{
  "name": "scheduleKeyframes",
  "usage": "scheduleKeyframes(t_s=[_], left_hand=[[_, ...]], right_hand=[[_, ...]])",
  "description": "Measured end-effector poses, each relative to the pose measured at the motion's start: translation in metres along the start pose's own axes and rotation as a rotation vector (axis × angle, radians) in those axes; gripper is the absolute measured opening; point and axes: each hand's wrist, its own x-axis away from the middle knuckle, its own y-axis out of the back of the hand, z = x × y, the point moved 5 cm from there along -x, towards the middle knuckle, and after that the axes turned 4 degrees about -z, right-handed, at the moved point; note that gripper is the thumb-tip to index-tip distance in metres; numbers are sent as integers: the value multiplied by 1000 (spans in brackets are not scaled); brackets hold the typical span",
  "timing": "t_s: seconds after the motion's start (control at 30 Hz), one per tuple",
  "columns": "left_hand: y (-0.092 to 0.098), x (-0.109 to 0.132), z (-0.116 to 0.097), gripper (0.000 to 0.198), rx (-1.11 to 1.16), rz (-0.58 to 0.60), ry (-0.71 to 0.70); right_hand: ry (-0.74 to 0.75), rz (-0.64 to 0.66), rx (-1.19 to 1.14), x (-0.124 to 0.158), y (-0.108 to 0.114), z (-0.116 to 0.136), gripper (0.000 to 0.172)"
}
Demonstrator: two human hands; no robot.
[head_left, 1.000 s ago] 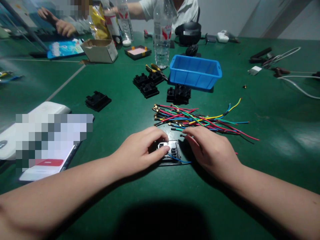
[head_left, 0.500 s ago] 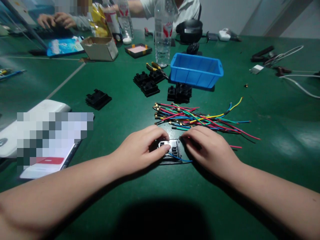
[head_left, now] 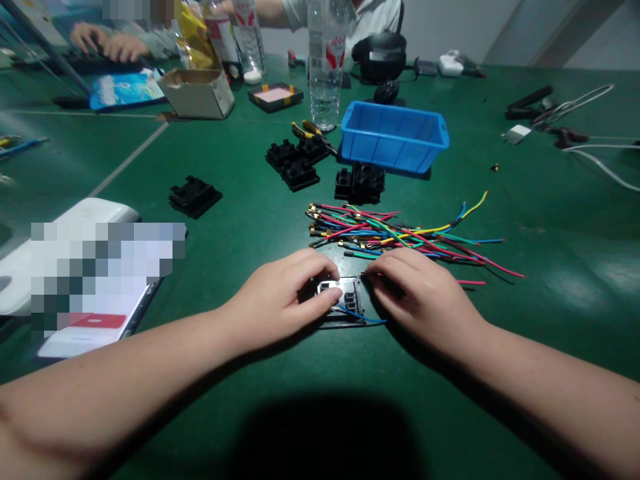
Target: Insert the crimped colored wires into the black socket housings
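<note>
My left hand (head_left: 295, 290) is closed on the left side of a small black plastic housing (head_left: 364, 311) with a pale metal plate, thumb pressed on the plate. A blue wire (head_left: 373, 321) comes out of the housing and lies across its near right edge. At the housing's right side, my right hand (head_left: 425, 293) pinches a small dark end between thumb and forefinger. The tail of a red wire (head_left: 473, 283) sticks out behind this hand, which hides its middle. Just beyond both hands lies a pile of coloured wires (head_left: 400, 233) with brass-coloured terminals.
Several black housings (head_left: 300, 175) lie beyond the wires, by yellow-handled pliers (head_left: 303, 130). A blue bin (head_left: 393, 143) and a plastic bottle (head_left: 326, 80) stand behind. A phone (head_left: 100, 327) leans by a white device (head_left: 95, 213) at left. Another person's hands (head_left: 117, 43) are at the far left.
The red wire's tail behind my right hand has swung slightly away from me. Both hands keep almost the same place and grip; the view has shifted a little.
</note>
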Motion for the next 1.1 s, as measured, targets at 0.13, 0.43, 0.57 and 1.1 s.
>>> scheduleKeyframes(t_s=[0.13,0.43,0.57,1.1], left_hand=[[0,0,1,22,-7,-2,3],[-1,-1,-1,22,-5,-4,3],[-2,-1,0,23,-8,-5,6],[-2,-1,-1,21,-6,-8,-10]], right_hand=[[7,-2,8,0,0,0,10],[15,-9,19,0,0,1,10],[14,5,33,0,-1,1,9],[32,12,45,-1,-1,2,7]])
